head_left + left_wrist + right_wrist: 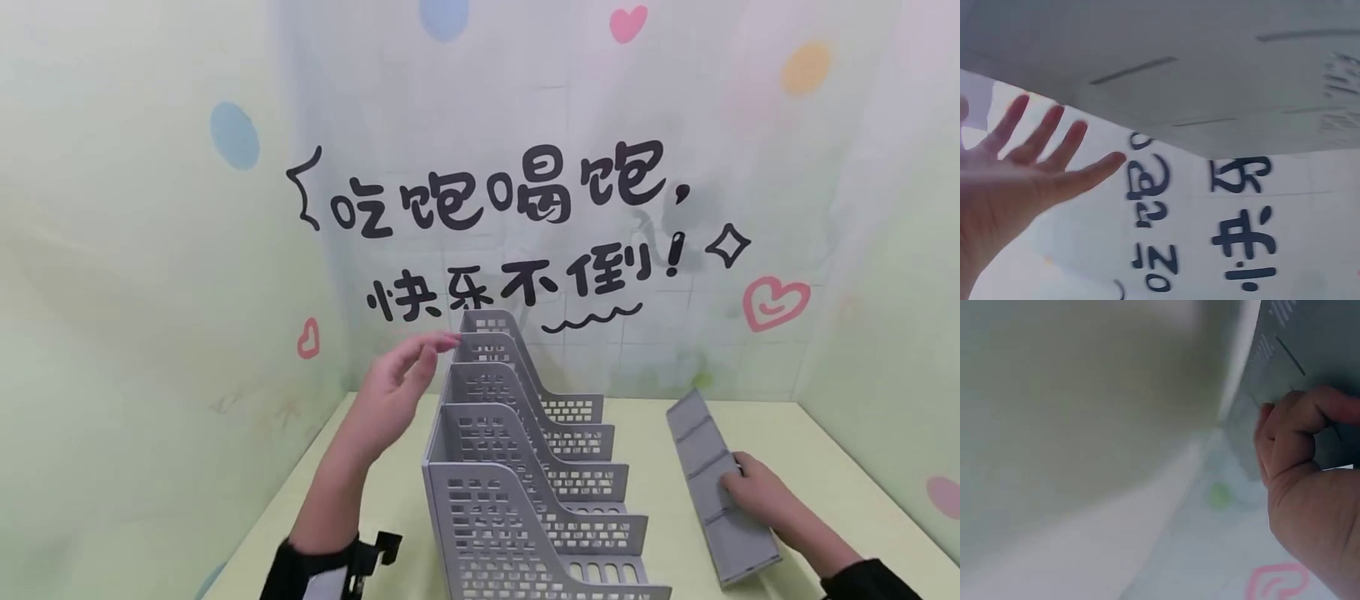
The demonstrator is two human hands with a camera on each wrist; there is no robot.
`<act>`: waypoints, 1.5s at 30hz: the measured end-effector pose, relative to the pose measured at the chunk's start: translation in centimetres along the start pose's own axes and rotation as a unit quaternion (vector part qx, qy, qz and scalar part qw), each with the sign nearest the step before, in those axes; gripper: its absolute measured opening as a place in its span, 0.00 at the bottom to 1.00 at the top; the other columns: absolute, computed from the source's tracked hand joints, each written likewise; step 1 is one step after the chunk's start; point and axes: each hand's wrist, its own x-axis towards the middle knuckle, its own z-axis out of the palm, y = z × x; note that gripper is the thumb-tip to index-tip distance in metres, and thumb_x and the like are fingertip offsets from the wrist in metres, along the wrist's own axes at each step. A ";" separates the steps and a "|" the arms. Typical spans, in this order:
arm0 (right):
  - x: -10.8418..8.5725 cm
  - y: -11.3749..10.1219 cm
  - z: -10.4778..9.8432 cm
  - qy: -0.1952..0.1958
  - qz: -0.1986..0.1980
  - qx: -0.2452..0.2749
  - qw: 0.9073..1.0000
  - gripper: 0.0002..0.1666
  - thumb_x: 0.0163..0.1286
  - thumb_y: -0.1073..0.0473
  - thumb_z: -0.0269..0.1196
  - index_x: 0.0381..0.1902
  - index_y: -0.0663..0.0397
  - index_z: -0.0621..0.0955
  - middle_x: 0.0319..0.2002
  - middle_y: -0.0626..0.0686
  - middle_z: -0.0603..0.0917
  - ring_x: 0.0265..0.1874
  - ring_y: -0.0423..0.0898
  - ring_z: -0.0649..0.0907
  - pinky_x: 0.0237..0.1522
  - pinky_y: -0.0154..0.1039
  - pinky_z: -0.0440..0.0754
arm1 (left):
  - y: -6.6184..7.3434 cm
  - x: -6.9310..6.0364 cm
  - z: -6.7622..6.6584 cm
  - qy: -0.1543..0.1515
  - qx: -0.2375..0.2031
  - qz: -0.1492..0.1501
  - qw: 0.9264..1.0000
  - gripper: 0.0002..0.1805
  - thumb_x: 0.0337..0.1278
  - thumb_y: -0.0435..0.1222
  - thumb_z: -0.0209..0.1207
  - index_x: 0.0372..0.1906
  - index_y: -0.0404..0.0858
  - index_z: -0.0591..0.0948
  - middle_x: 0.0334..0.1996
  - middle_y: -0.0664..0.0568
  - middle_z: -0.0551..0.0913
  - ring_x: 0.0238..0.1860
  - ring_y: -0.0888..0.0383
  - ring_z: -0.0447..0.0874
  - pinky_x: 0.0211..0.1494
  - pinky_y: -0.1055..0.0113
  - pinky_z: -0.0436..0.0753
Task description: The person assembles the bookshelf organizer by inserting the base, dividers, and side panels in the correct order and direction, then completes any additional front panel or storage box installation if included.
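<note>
A grey file rack [480, 533] with several upright slotted dividers stands in the middle of the table. My left hand [390, 392] is raised at its tall left side, fingers extended toward the upper edge; whether the fingertips touch it I cannot tell. In the left wrist view, the left hand [1029, 175] has spread fingers below a slotted grey wall of the rack [1147, 87]. To the right of the rack, my right hand [761, 492] grips a long grey plastic panel [705, 467] by its right edge, tilted. Curled fingers of the right hand [1304, 444] show against the grey panel [1279, 369].
The pale yellow table [817, 467] extends on both sides of the rack. Behind it hangs a pale printed backdrop [555, 108] with dark lettering, hearts and dots; similar walls flank the table left and right.
</note>
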 end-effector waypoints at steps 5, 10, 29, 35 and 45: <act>-0.9 -6.1 0.3 0.012 -0.055 0.014 0.998 0.32 0.74 0.66 0.50 0.71 0.83 0.67 0.56 0.75 0.82 0.47 0.55 0.84 0.45 0.45 0.84 | 1.6 -3.4 0.7 -0.135 0.101 0.071 0.983 0.31 0.86 0.58 0.41 0.77 0.46 0.74 0.82 0.47 0.68 0.83 0.36 0.61 0.80 0.26 0.62; -1.8 -11.1 0.5 0.018 -0.097 -0.012 0.995 0.28 0.70 0.69 0.49 0.65 0.76 0.75 0.48 0.66 0.85 0.39 0.50 0.82 0.38 0.44 0.81 | 2.4 -4.3 2.2 -0.162 0.177 0.033 0.970 0.31 0.75 0.56 0.59 0.75 0.48 0.76 0.83 0.49 0.65 0.85 0.39 0.57 0.82 0.30 0.62; -2.8 -14.9 2.6 0.002 -0.090 -0.103 0.991 0.39 0.69 0.69 0.47 0.74 0.87 0.59 0.64 0.85 0.75 0.54 0.69 0.85 0.44 0.59 0.89 | 2.6 -4.0 2.7 -0.140 0.193 0.029 0.971 0.29 0.73 0.56 0.62 0.71 0.49 0.80 0.75 0.54 0.77 0.80 0.51 0.70 0.82 0.42 0.70; -2.6 -15.2 3.1 0.008 -0.091 -0.085 0.992 0.34 0.72 0.68 0.47 0.73 0.83 0.65 0.57 0.80 0.82 0.46 0.62 0.88 0.38 0.55 0.89 | 2.4 -4.1 2.7 -0.137 0.192 0.027 0.971 0.29 0.73 0.56 0.62 0.71 0.49 0.80 0.74 0.54 0.78 0.79 0.50 0.70 0.82 0.42 0.69; -2.8 -15.4 2.8 0.001 -0.100 -0.109 0.989 0.36 0.74 0.66 0.47 0.74 0.86 0.62 0.63 0.83 0.77 0.52 0.65 0.87 0.41 0.57 0.90 | 2.3 -4.1 2.7 -0.142 0.184 0.032 0.972 0.29 0.72 0.55 0.63 0.70 0.47 0.80 0.74 0.52 0.78 0.79 0.49 0.71 0.81 0.41 0.70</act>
